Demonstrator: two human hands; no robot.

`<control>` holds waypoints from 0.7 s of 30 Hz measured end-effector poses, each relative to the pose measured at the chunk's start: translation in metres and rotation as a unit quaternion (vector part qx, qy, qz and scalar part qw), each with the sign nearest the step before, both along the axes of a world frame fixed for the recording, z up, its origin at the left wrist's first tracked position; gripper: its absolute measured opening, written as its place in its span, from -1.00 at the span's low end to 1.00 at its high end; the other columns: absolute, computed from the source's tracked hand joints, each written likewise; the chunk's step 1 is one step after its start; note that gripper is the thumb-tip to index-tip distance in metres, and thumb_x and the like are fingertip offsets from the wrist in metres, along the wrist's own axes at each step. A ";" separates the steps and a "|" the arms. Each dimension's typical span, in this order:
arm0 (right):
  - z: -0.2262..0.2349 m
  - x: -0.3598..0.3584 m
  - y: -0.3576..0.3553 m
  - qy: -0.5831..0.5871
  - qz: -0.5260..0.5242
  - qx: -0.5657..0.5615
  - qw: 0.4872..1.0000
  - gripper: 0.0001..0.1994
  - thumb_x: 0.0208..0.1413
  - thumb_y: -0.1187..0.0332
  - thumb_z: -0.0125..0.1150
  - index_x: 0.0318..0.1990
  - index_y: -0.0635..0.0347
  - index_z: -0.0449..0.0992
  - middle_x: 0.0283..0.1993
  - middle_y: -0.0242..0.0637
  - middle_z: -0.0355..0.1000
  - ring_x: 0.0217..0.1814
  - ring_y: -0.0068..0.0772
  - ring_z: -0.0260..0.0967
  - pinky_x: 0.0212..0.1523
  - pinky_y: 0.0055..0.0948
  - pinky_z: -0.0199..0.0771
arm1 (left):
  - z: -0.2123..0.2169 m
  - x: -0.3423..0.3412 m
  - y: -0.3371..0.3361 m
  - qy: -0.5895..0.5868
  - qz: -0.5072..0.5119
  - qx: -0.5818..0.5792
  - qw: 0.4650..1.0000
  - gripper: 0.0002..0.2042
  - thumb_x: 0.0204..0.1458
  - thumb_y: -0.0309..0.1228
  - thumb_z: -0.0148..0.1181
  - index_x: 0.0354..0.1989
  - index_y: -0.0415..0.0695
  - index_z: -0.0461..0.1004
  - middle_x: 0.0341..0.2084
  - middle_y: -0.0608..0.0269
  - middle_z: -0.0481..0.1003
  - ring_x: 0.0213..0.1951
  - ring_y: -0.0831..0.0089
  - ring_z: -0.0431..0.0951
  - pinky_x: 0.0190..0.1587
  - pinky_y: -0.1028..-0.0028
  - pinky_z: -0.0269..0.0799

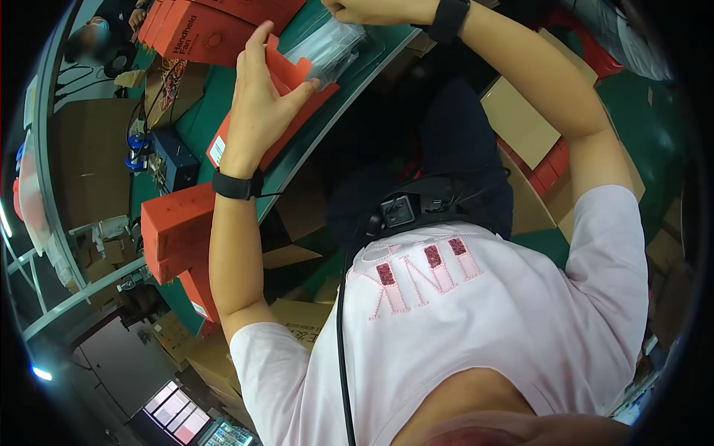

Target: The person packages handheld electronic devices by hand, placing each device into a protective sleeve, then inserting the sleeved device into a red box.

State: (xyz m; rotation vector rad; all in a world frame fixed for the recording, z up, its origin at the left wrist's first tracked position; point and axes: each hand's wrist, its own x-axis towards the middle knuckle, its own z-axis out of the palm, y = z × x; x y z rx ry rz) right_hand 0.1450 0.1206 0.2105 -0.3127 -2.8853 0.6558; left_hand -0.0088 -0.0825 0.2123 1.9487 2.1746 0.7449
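Two hands up at a green table [223,97]; stacked orange boxes [178,230] on its near end, more of them [201,30] at the far end; left hand [260,104] clamped, thumb against fingers, on an open orange box [286,97] lying on the table; clear plastic tray [327,48] tucked into its mouth; right hand [364,10] curled at the tray's far end, grip cut off by the frame, cannot tell.

A long table with a dark green top [195,123] and a pale grey edge holds the things. On it lie flat orange-red cardboard boxes: a stack [204,26] at the far end, one open box [286,111] in the middle, and more piled [177,230] near the front. A small dark blue box with cables [172,157] sits on it too, beside a brown cardboard piece [165,83].
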 end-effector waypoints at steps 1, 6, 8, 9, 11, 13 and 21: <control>-0.010 0.002 0.000 0.075 0.004 -0.001 0.997 -0.82 0.04 0.39 0.14 -0.43 0.35 0.56 -0.42 0.07 0.52 -0.30 0.09 0.51 -0.29 -0.12 0.46 | -0.001 -0.001 -0.002 0.000 0.000 0.001 1.000 -0.24 -0.10 -0.33 0.53 0.25 -0.28 0.22 0.10 -0.07 0.39 0.17 0.00 0.40 0.20 0.20 0.38; -0.021 -0.012 0.006 0.303 0.081 0.167 0.935 -0.85 0.26 0.41 0.02 -0.16 0.35 0.39 -0.36 0.11 0.47 -0.26 0.18 0.47 -0.27 -0.05 0.43 | -0.001 -0.014 -0.011 -0.066 -0.001 0.003 0.998 -0.13 -0.21 -0.35 0.60 0.27 -0.25 0.17 0.04 -0.04 0.41 0.10 0.07 0.47 0.20 0.24 0.39; -0.006 -0.020 -0.020 0.312 0.032 0.019 0.949 -0.85 0.30 0.40 -0.01 -0.16 0.33 0.36 -0.36 0.12 0.47 -0.26 0.20 0.47 -0.27 -0.03 0.43 | -0.002 -0.011 -0.011 -0.052 0.020 0.011 0.998 -0.15 -0.22 -0.36 0.61 0.23 -0.26 0.17 0.02 -0.06 0.42 0.10 0.08 0.48 0.19 0.24 0.40; 0.000 -0.026 -0.025 0.314 -0.022 -0.127 0.941 -0.85 0.34 0.39 -0.05 -0.15 0.32 0.33 -0.36 0.14 0.46 -0.26 0.21 0.46 -0.28 -0.02 0.44 | -0.002 -0.007 -0.009 -0.038 0.035 0.018 0.998 -0.16 -0.24 -0.36 0.63 0.18 -0.27 0.16 -0.01 -0.08 0.42 0.09 0.09 0.48 0.17 0.24 0.42; -0.014 -0.049 -0.025 0.418 0.002 -0.100 0.903 -0.84 0.38 0.36 -0.07 -0.12 0.30 0.28 -0.42 0.16 0.45 -0.31 0.24 0.46 -0.31 0.02 0.43 | 0.000 -0.003 -0.003 -0.046 0.042 0.004 0.998 -0.18 -0.24 -0.35 0.63 0.14 -0.27 0.17 -0.02 -0.09 0.43 0.07 0.09 0.49 0.15 0.24 0.43; -0.009 -0.060 -0.045 0.434 -0.022 -0.146 0.889 -0.85 0.36 0.36 -0.05 -0.13 0.28 0.30 -0.45 0.16 0.44 -0.35 0.27 0.45 -0.34 0.05 0.43 | -0.001 -0.003 -0.005 -0.055 0.064 -0.011 0.996 -0.21 -0.24 -0.34 0.63 0.09 -0.27 0.17 -0.04 -0.10 0.43 0.06 0.09 0.51 0.13 0.24 0.44; -0.006 -0.055 0.006 0.487 -0.189 -0.167 0.836 -0.80 0.35 0.34 -0.02 -0.16 0.34 0.39 -0.38 0.17 0.48 -0.25 0.27 0.49 -0.25 -0.03 0.50 | 0.001 0.002 0.001 0.005 0.076 0.011 0.997 -0.22 -0.23 -0.31 0.63 0.07 -0.27 0.17 -0.06 -0.09 0.42 -0.02 0.07 0.51 0.06 0.23 0.46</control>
